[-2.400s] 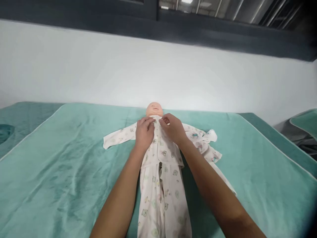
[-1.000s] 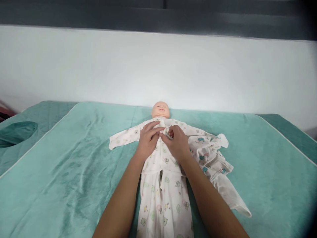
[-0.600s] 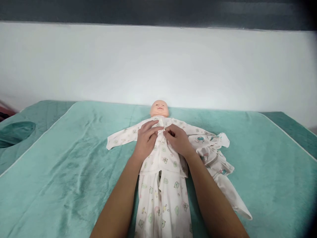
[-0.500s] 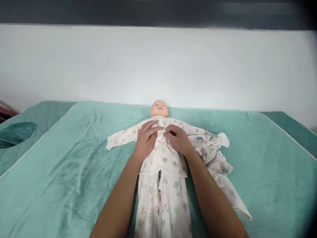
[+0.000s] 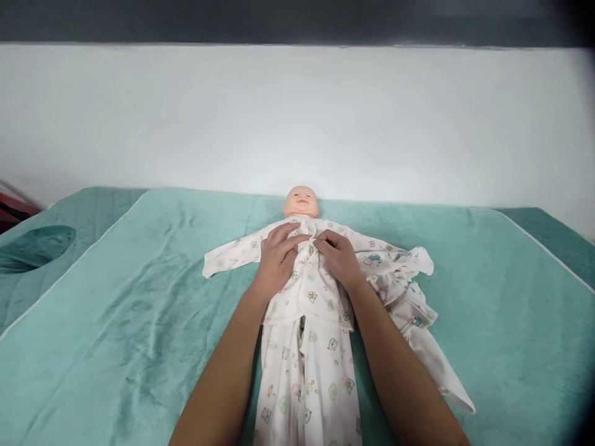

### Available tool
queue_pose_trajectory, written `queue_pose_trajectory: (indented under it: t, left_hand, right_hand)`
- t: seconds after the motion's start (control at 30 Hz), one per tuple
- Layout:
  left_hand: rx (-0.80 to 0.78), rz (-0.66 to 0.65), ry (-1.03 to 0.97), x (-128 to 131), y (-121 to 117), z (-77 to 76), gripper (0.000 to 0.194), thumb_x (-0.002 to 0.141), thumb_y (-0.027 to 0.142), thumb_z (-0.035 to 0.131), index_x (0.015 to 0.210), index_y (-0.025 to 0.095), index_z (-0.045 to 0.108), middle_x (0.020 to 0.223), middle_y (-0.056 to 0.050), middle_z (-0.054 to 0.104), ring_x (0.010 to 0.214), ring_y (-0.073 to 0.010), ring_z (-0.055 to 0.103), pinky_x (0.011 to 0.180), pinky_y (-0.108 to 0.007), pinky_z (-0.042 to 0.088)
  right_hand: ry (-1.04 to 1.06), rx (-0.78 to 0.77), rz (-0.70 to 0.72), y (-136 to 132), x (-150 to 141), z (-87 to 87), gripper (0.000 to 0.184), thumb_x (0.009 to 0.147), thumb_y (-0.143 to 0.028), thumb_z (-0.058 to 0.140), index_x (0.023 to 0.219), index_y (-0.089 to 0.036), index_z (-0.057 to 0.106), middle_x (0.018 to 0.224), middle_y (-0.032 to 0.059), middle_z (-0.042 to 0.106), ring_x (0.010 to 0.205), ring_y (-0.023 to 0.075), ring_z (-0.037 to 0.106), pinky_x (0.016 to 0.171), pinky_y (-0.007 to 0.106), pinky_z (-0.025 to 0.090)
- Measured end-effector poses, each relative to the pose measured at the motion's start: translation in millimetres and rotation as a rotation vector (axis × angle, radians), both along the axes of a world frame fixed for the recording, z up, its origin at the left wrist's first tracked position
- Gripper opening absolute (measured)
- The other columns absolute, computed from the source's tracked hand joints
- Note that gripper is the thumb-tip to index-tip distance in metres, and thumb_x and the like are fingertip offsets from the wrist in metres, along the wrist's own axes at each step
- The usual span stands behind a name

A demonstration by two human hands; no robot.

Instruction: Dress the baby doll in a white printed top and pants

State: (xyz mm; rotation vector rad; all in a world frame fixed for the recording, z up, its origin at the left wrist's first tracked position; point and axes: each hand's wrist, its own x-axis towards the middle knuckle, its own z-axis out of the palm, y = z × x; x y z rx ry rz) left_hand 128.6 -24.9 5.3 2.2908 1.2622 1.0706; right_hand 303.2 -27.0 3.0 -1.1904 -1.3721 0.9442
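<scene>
"So, how does the top [image 5: 312, 296] under your hands look?"

"You have it face up on the doll [image 5: 301, 202], white, with small bear faces and pale green patches; its long sleeves spread out to either side. You can see its front edge running down the middle, and its hem overlaps the matching trousers [image 5: 331, 371], where a dark gap shows at the centre."

"And where does it all lie?"

"On your green sheet [image 5: 134, 310], the doll's head close to the white wall [image 5: 297, 118]. Beside your right forearm sits a crumpled garment [image 5: 424, 314], white with teal figures."

"What are your fingers doing?"

"Your left hand [image 5: 277, 257] rests on the chest, fingers extended; whether its thumb grips cloth, I can't tell you. Your right hand [image 5: 339, 255] pinches the top near the front edge, thumb against forefinger, though the exact bit is too small to make out."
</scene>
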Motion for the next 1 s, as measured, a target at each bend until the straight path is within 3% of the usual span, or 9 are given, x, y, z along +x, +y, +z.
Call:
queue_pose_trajectory:
  t: [0.23,0.6,0.83,1.0]
  left_hand:
    - [-0.058,0.000,0.010,0.7,0.6,2.6,0.042,0.095,0.016,0.036,0.123,0.033,0.064,0.145,-0.001,0.051,0.136,-0.0231,0.040,0.114,-0.049,0.027]
    - [-0.215,-0.077,-0.139,-1.6,4.9,8.1,0.032,0.092,0.017,0.039,0.107,0.028,0.066,0.145,0.000,0.051,0.141,-0.0203,0.035,0.120,-0.047,0.025]
    - [-0.160,0.044,-0.198,4.8,2.3,3.7,0.027,0.089,0.016,0.043,0.101,0.025,0.066,0.140,-0.002,0.055,0.135,-0.0205,0.043,0.119,-0.047,0.027]
    - [-0.243,-0.030,-0.265,1.5,0.8,5.4,0.027,0.088,0.017,0.045,0.100,0.027,0.067,0.143,0.000,0.054,0.138,-0.0203,0.041,0.119,-0.045,0.029]
  right_hand:
    - [-0.104,0.049,-0.123,-0.2,-4.3,-2.0,0.021,0.085,-0.033,0.055,0.068,-0.020,0.050,0.066,-0.0045,0.046,0.067,0.0125,0.043,0.065,0.026,0.035]
    - [-0.167,0.096,-0.067,-1.2,0.2,-0.4,0.019,0.086,-0.035,0.057,0.077,-0.020,0.062,0.077,-0.0012,0.056,0.074,0.0148,0.049,0.073,0.028,0.039]
    - [-0.076,0.044,0.081,-3.0,3.3,0.7,0.024,0.087,-0.040,0.057,0.079,-0.019,0.064,0.080,-0.0003,0.061,0.078,0.0153,0.053,0.074,0.027,0.041]
    - [-0.159,0.068,0.025,-3.5,1.8,2.7,0.020,0.086,-0.038,0.057,0.082,-0.020,0.065,0.078,-0.0011,0.059,0.073,0.0142,0.050,0.071,0.027,0.040]
